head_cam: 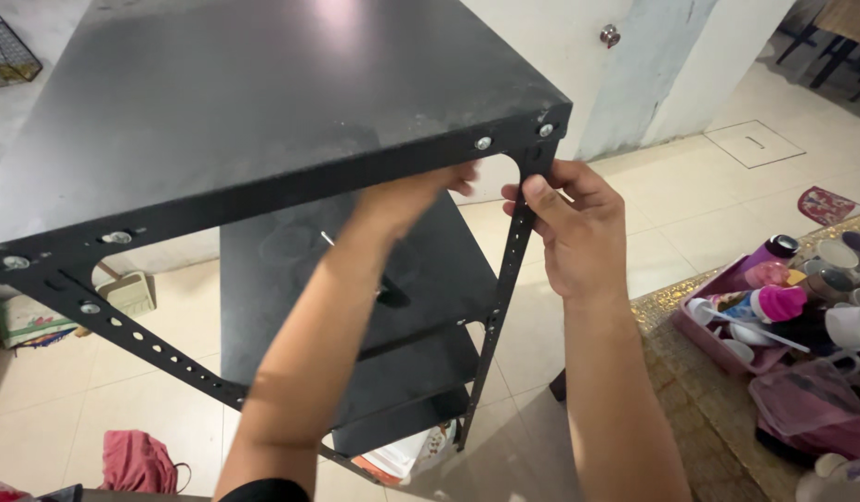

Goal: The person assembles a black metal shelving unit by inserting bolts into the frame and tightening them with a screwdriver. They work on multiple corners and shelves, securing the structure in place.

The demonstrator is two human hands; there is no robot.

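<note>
A black metal shelf rack [262,102] fills the view, with a dusty top shelf and lower shelves [420,279] beneath it. My right hand [574,228] grips the perforated black corner upright [506,307] just below the top corner, where two silver bolts [484,143] show. My left hand [407,200] reaches under the top shelf behind that corner; its fingers are mostly hidden by the shelf edge, and I cannot tell what they hold.
A pink tray [718,325] of bottles and cups sits on a woven mat at the right. A pink cloth [137,462] lies on the tiled floor at lower left. A wire basket [7,51] is at top left. A white wall stands behind.
</note>
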